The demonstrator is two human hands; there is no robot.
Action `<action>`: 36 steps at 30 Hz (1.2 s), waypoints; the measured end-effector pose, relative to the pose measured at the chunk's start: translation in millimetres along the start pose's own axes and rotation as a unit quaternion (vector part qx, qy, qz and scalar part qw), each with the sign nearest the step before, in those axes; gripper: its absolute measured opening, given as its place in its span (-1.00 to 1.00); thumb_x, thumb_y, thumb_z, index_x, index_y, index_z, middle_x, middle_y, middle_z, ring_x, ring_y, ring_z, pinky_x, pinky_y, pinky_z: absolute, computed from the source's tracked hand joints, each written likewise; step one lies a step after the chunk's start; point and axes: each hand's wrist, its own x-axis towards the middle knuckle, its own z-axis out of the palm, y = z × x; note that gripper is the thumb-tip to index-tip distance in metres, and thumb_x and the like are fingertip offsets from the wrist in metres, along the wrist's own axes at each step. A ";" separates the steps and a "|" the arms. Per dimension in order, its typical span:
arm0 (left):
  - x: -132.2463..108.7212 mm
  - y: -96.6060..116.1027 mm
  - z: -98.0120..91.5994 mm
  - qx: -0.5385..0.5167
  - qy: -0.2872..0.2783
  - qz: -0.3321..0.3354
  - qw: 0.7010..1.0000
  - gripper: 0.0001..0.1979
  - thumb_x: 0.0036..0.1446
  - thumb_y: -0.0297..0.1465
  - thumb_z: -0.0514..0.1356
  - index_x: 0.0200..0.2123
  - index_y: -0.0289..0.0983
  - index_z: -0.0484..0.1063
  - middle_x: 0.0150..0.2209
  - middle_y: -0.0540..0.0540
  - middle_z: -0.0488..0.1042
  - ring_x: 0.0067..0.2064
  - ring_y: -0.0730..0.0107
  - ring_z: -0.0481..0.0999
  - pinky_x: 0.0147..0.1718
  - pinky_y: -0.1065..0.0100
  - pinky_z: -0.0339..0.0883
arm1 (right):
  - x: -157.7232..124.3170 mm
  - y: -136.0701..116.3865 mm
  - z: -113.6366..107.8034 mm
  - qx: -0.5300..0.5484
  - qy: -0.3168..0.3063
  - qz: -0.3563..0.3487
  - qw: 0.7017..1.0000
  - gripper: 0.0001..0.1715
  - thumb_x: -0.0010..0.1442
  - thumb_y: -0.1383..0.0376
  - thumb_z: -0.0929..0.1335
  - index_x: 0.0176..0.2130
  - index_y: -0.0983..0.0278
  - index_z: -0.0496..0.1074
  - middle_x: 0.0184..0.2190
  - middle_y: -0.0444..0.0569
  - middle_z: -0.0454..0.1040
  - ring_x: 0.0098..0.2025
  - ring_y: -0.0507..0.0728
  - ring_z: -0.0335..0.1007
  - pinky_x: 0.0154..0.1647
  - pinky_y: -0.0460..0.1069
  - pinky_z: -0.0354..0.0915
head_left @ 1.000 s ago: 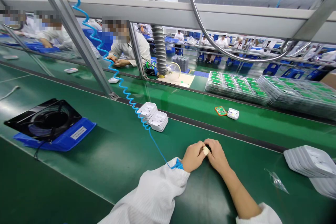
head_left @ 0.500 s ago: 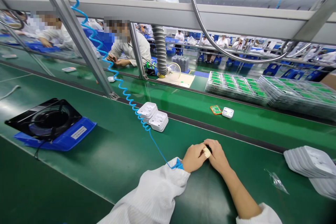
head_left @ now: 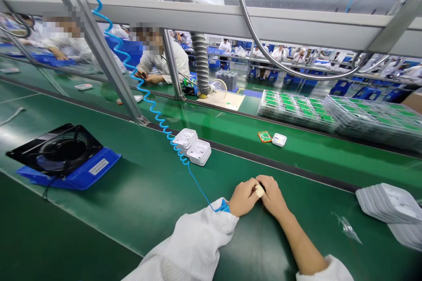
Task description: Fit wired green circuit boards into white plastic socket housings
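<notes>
My left hand [head_left: 244, 196] and my right hand [head_left: 273, 195] rest together on the green worktop [head_left: 158, 210], fingertips meeting. Both have curled, closed fingers; whatever lies between them, if anything, is hidden. A cream-coloured cover, like a finger cot [head_left: 259, 191], shows at a digit where the hands meet. Around my left wrist is a blue strap [head_left: 223, 206], tied to a coiled blue cord [head_left: 158, 116]. Beyond my hands, a green circuit board with an orange edge [head_left: 264, 136] and a white plastic housing [head_left: 279, 139] lie side by side on the green conveyor belt [head_left: 231, 136].
Stacked white housings stand left of my hands [head_left: 199, 151] and at far right [head_left: 392, 204]. A clear plastic bag [head_left: 347, 229] lies on the right. At left, a black fan [head_left: 62, 149] sits on a blue bin [head_left: 99, 169]. Trays of boards [head_left: 296, 107] stand across the belt, near co-workers.
The circuit board and the white housing beside it have slid a little left along the belt, as have items farther left. My hands have stayed in place.
</notes>
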 end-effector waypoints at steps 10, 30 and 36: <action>1.5 -3.7 2.0 -0.028 0.019 0.003 0.999 -0.79 0.20 -0.31 -0.01 -0.44 -0.27 0.24 -0.46 0.01 0.35 -0.42 0.45 0.31 -0.39 0.42 0.12 | 0.0 -1.5 -0.1 0.003 -0.004 0.004 1.000 -0.67 0.26 0.07 0.14 -0.21 0.19 0.35 -0.17 -0.02 0.42 -0.14 0.17 0.26 -0.12 0.08 0.14; 0.4 1.7 -1.4 -0.003 0.011 -0.009 1.000 -0.77 0.20 -0.30 0.00 -0.45 -0.28 0.27 -0.51 0.04 0.31 -0.46 0.48 0.27 -0.45 0.43 0.05 | 0.0 -1.1 -1.2 0.016 -0.004 0.014 1.000 -0.71 0.25 0.19 0.12 -0.20 0.20 0.35 -0.17 -0.03 0.42 -0.15 0.15 0.26 -0.12 0.07 0.16; 0.3 1.0 -1.7 -0.034 0.004 0.013 0.999 -0.80 0.21 -0.32 -0.02 -0.36 -0.28 0.31 -0.43 0.01 0.37 -0.41 0.47 0.32 -0.38 0.43 0.14 | 0.8 -5.7 -2.9 -0.010 0.001 0.012 1.000 -0.69 0.26 0.16 0.14 -0.19 0.20 0.36 -0.18 -0.03 0.43 -0.17 0.14 0.27 -0.17 0.04 0.17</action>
